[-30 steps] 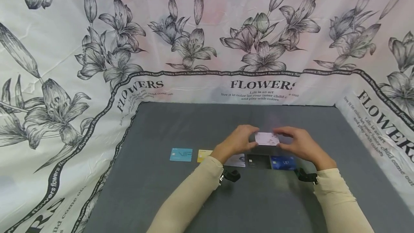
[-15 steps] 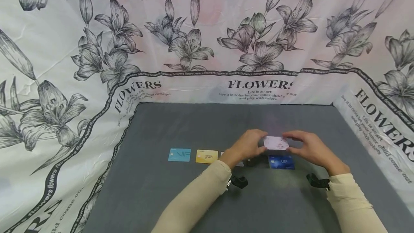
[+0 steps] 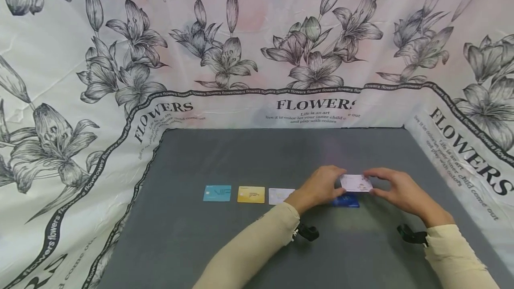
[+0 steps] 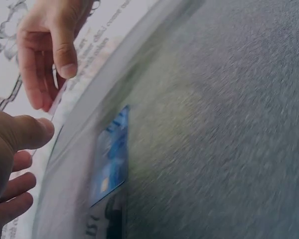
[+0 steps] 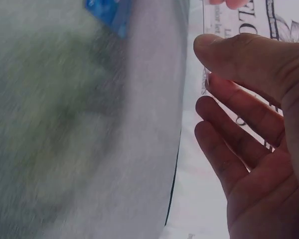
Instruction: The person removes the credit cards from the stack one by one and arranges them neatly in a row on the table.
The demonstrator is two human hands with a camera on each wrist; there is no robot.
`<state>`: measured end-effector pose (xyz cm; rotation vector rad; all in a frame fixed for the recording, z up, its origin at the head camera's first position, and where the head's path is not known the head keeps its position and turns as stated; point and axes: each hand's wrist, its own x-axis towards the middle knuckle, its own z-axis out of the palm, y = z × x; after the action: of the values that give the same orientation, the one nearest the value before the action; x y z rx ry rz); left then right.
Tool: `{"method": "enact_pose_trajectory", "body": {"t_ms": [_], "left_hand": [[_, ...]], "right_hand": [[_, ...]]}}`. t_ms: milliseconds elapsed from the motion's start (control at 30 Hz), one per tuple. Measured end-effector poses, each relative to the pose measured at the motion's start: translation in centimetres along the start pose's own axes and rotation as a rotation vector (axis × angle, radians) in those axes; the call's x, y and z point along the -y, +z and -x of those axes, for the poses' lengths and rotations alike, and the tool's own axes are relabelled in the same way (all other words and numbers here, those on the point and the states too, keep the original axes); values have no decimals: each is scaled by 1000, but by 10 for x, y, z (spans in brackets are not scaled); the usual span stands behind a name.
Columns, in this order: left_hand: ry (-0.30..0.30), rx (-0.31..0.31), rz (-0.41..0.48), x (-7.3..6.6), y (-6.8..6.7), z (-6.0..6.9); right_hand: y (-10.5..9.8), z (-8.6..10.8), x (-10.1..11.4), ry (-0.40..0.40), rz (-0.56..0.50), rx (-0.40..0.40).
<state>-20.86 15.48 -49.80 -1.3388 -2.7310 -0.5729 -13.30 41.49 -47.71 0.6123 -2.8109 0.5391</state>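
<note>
A pale pink card (image 3: 356, 183) with a floral print is held up above the table between both hands. My left hand (image 3: 319, 186) pinches its left edge between thumb and fingers. At the opposite edge, my right hand (image 3: 405, 192) pinches it the same way. Below lies a blue VIP card (image 3: 348, 201), partly covered by the held card and left hand. The left wrist view shows a dark card (image 4: 108, 219) against the blue one; in the head view the left hand hides it. The held card appears nearly edge-on in the wrist views.
Left of the hands, a light blue VIP card (image 3: 217, 193), a yellow card (image 3: 251, 194) and a white card (image 3: 279, 195) lie in a row on the grey table (image 3: 180, 244). A flower-printed cloth (image 3: 233, 106) walls the back and sides.
Both hands have moved right and slightly nearer, carrying the pink card along the row. The yellow and white cards now show, while the dark one is covered. The view has shifted slightly.
</note>
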Motion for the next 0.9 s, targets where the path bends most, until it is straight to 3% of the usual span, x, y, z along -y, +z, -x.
{"method": "enact_pose_trajectory", "body": {"t_ms": [433,900], "left_hand": [[-37,-16,-143,-33,26,-13],[-62,-35,-194,-50,55,-17]], "right_hand": [[-5,29,-19,-37,57,-47],[4,49,-34,-14,50,-41]]}}
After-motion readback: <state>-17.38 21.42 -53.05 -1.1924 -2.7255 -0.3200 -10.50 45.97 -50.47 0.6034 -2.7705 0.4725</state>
